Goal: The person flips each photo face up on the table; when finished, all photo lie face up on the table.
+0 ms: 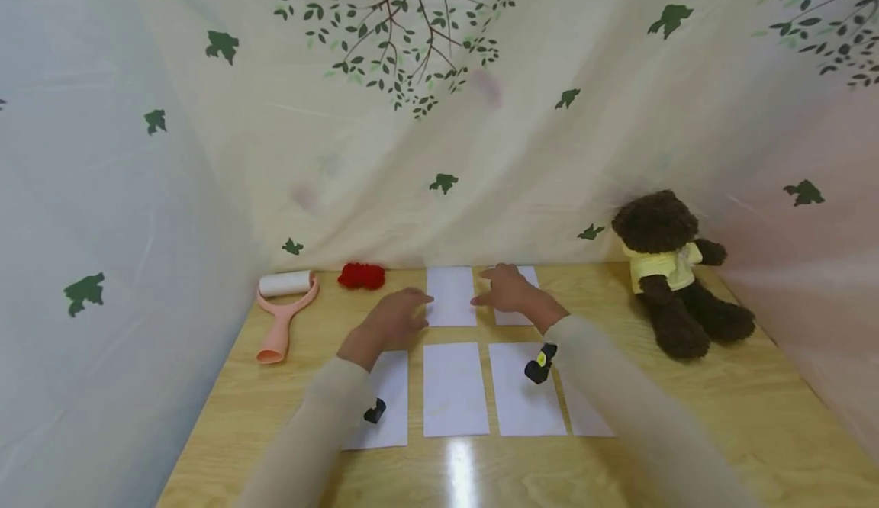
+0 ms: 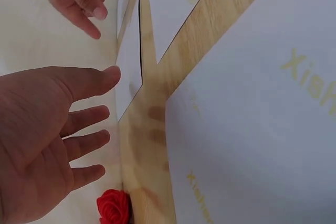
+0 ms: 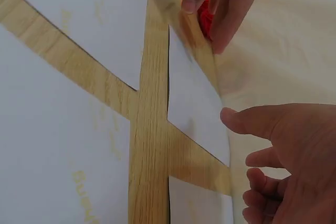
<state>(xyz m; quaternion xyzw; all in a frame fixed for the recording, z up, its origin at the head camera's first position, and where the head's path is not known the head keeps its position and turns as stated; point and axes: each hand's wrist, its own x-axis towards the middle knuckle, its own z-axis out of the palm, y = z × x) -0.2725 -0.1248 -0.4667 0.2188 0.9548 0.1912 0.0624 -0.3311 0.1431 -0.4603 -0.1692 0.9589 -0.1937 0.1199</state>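
My left hand (image 1: 398,317) hovers at the left side of a white paper sheet (image 1: 451,298) in the back row. Its fingers and thumb are spread, and the palm shows bare in the left wrist view. Over the gap between that sheet and a second back sheet (image 1: 516,317) is my right hand (image 1: 511,290), thumb extended toward the first sheet and other fingers loosely bent. Neither hand holds anything. Nearer to me lies a row of several larger-looking sheets, among them a middle one (image 1: 455,390). Faint yellow lettering marks a sheet (image 2: 252,129) in the left wrist view.
A pink-handled lint roller (image 1: 278,325) lies at the left of the wooden table (image 1: 233,432). Red artificial flowers (image 1: 361,275) sit by the back edge. At the right is a brown teddy bear (image 1: 662,264) in a yellow shirt, near the hanging curtain (image 1: 508,210).
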